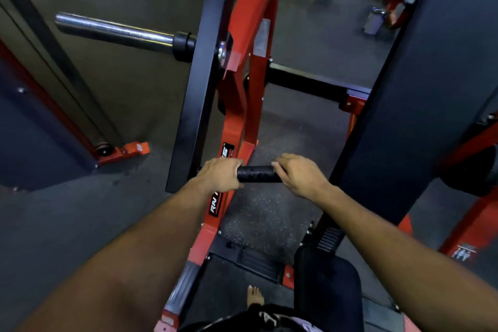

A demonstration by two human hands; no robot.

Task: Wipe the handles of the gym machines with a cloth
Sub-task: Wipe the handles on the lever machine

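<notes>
A short black rubber handle (257,174) sticks out sideways from the red and black gym machine, low in the middle of the view. My left hand (219,176) grips its left end with the fingers curled round it. My right hand (299,176) grips its right end in the same way. Only the middle stretch of the handle shows between the two hands. No cloth is visible in either hand.
A black upright (200,67) and a red frame (244,62) rise just behind the handle. A chrome weight peg (113,31) juts left. A dark padded backrest (431,89) stands at right, with its seat pad (327,286) below. A bare foot (254,295) rests on the speckled floor.
</notes>
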